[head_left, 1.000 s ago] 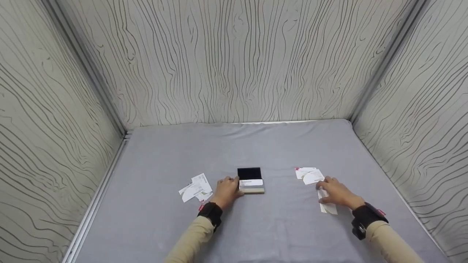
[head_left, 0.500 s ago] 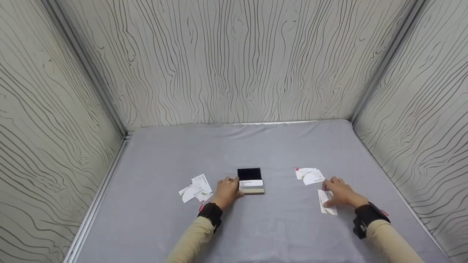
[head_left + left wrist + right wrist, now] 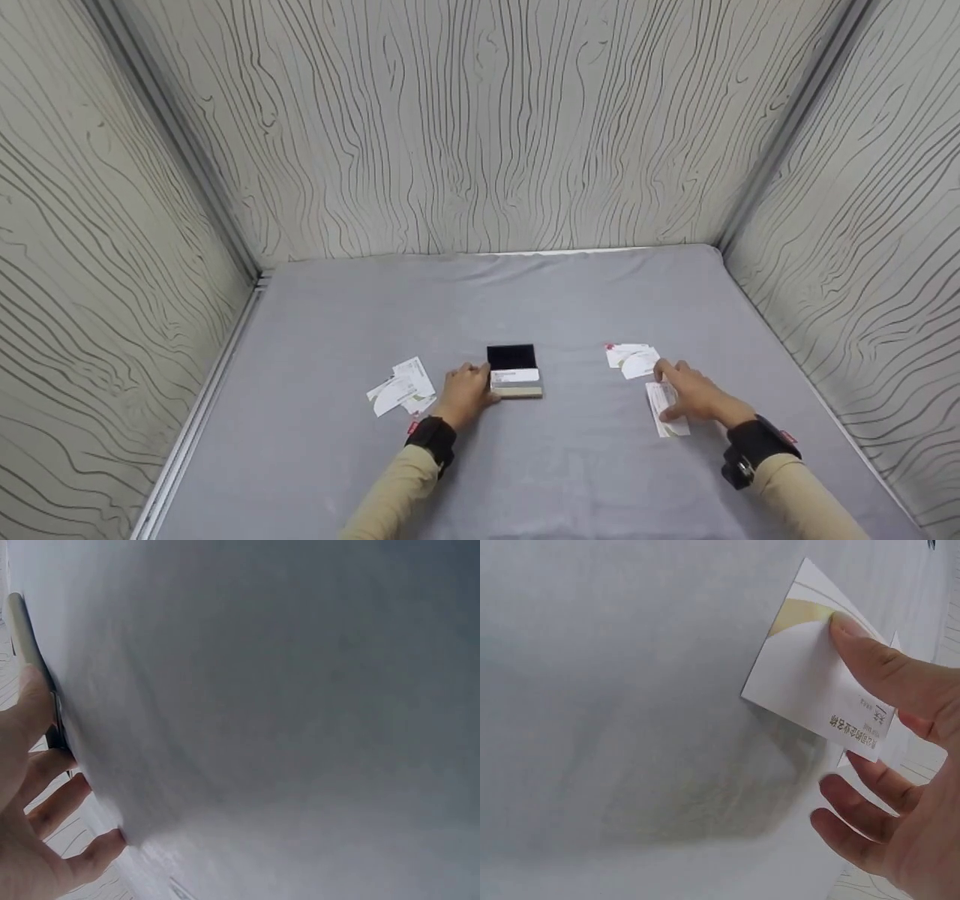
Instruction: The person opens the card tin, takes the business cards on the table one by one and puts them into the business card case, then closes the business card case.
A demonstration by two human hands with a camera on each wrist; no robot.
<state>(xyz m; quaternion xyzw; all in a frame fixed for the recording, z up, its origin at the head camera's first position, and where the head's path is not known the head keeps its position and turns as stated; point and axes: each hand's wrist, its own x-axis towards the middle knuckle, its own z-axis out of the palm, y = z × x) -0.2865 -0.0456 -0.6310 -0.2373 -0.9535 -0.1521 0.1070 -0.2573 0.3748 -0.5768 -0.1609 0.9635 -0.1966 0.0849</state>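
A business card case lies with its lid up in the head view, the dark inside of the lid facing me and white cards in its base. My left hand grips its left side, thumb at the near corner and fingers toward the hinge. To the right, my right hand pinches a white business card with a gold band. In the right wrist view the thumb presses on its face, the index finger is partly hidden behind it, and a shadow falls on the cloth below.
One loose spread of business cards lies left of my left hand. Another small group of cards sits just beyond my right fingertips. Grey cloth covers the table, with wood-patterned panels at the back and sides.
My right hand has shifted its fingers on the business card, and the card has moved slightly left and away from me. The left hand and the card case have stayed in place.
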